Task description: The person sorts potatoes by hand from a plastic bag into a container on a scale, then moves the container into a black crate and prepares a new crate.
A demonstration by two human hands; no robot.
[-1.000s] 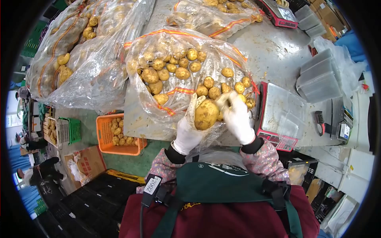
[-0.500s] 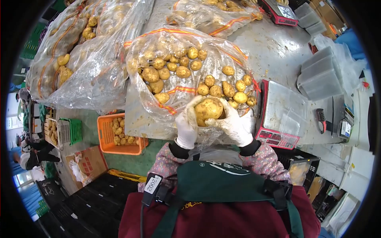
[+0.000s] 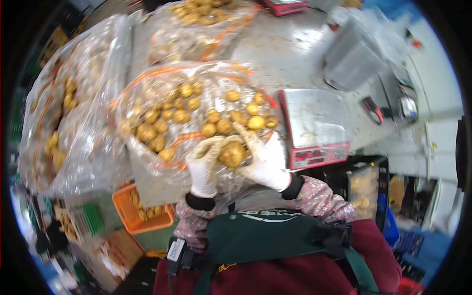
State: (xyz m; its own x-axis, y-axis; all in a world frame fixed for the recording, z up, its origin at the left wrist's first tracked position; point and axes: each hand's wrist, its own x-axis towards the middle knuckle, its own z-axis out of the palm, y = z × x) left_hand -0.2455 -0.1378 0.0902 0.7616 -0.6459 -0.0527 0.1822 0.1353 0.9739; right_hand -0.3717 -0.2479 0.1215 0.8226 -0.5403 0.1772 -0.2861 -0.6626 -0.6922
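A large, dirt-marked potato (image 3: 232, 154) is held between my two white-gloved hands, just above the near edge of an opened clear plastic bag (image 3: 147, 169). My left hand (image 3: 204, 164) is closed against the potato's left side, its fingers curled. My right hand (image 3: 265, 164) grips the other side, thumb below and fingers along the top. Beyond my hands, a loose cluster of smaller potatoes (image 3: 224, 126) lies on the bag's plastic. More potatoes (image 3: 146, 132) are gathered deeper in the bag to the left.
A red-framed scale (image 3: 314, 120) stands right of the bag. Stacked clear plastic containers (image 3: 351, 56) and a dark handheld device with a red part (image 3: 372, 110) sit farther right. Another large potato bag (image 3: 93, 132) lies left. An orange crate (image 3: 142, 225) holds potatoes below the table.
The camera view has turned and shifted, so the bag, scale and hands appear farther left. Both hands still hold the potato, which shows a different side, and the right fingers are more extended.
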